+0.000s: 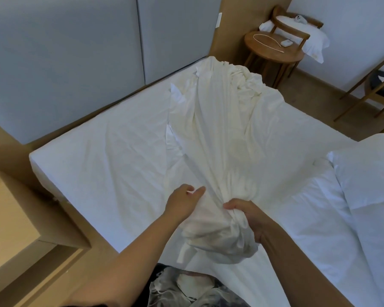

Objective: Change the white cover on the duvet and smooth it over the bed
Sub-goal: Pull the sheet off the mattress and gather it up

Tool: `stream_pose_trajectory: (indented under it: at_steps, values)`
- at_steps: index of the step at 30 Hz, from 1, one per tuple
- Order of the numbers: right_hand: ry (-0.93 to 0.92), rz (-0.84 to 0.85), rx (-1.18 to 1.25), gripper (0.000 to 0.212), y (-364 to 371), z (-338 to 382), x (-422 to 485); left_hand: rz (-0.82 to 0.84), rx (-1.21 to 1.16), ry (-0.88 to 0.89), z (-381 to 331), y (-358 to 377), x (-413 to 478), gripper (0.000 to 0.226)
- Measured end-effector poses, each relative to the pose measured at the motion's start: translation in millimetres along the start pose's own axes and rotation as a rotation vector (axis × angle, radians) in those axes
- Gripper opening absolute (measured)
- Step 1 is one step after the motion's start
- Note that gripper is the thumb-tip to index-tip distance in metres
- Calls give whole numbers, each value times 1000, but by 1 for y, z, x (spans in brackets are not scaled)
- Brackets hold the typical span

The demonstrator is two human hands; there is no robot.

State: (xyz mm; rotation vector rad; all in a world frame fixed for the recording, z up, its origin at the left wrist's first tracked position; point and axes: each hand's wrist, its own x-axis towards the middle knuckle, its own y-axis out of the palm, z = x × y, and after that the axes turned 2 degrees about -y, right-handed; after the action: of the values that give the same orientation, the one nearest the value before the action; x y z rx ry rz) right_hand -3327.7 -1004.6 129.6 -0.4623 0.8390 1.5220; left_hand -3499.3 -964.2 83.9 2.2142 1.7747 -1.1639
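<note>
Although my right hand (248, 218) clenches the bunched cover (220, 140), left hand (184, 202) grip unclear, I judge fitting and smoothing all remain.

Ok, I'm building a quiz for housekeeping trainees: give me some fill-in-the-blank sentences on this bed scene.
The duvet cover is bunched in the grip of the person's ___ hand. The round side table is made of ___. A white pillow sits on the wooden ___ beside it.
Missing: right; wood; chair.
</note>
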Motion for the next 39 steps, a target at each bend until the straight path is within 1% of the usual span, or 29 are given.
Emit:
stream_pose_trajectory:
  at_steps: [1,2,3,4,5,7,8,10,11,13,15,17,19,21,22,23,24,25,26,27,28,29,31,33,35,36,37,38,39]
  values:
    - [12,18,-50,53,6,1,0,93,-95,6,-10,2,-4,51]
    - [20,45,-58,51,11,0,0,185,-188,-35,-19,5,-9,50]
    - [26,67,-41,48,15,-1,0,233,-237,-68,-24,9,-14,46]
    - [30,68,-22,46,17,-3,0,221,-256,-53,-27,10,-17,41]
    - [33,54,-15,48,19,-5,-1,165,-243,-2,-29,11,-19,41]
    - [57,35,-28,62,17,-10,-3,-3,-139,135,-34,9,-17,43]
    - [65,54,-26,70,15,-11,-5,-37,-135,205,-40,6,-18,43]
    - [57,153,17,80,10,-9,-9,-13,-185,350,-60,3,-22,47]
    - [47,217,37,80,9,-5,-12,-1,-188,412,-71,3,-22,49]
    - [36,314,-1,70,12,2,-18,14,-188,499,-94,2,-22,52]
    - [23,330,-115,55,18,7,-22,15,-240,516,-108,-2,-18,51]
    - [-35,251,-141,45,22,7,-23,36,-302,494,-108,-12,-15,48]
    - [-138,169,-35,36,21,6,-23,46,-247,473,-93,-24,-17,40]
    - [-247,114,103,35,15,8,-21,-38,-85,384,-64,-32,-19,24]
    - [-286,106,159,34,11,9,-21,-118,-1,296,-47,-36,-19,36]
    - [-312,112,196,33,9,11,-21,-154,28,175,-32,-39,-21,55]
    - [-323,125,217,35,8,12,-21,-107,-11,27,-21,-42,-21,71]
    - [-323,143,226,40,8,12,-20,-3,-111,-109,-14,-43,-24,79]
    - [-313,161,222,49,9,11,-20,129,-241,-213,-11,-43,-27,80]
    - [-293,179,210,58,11,9,-20,223,-367,-269,-10,-42,-26,74]
    - [-269,192,199,64,13,7,-20,258,-469,-274,-11,-41,-25,63]
    - [-248,200,195,66,15,4,-19,254,-514,-249,-13,-38,-23,53]
    - [-228,198,202,66,16,1,-19,255,-437,-210,-18,-29,-21,44]
    - [-240,186,243,63,15,-1,-22,323,-273,-265,-22,-17,-28,53]
    - [-311,128,331,53,5,-5,-27,318,-217,-379,-14,-1,-28,77]
    - [-350,90,371,45,0,-6,-30,263,-271,-438,-6,4,-27,86]
    - [-374,74,408,41,-5,-8,-33,200,-378,-491,4,9,-23,86]
    - [-377,69,430,46,-9,-10,-35,158,-532,-543,11,11,-18,74]
    - [-363,85,430,51,-13,-13,-36,140,-719,-561,17,11,-14,53]
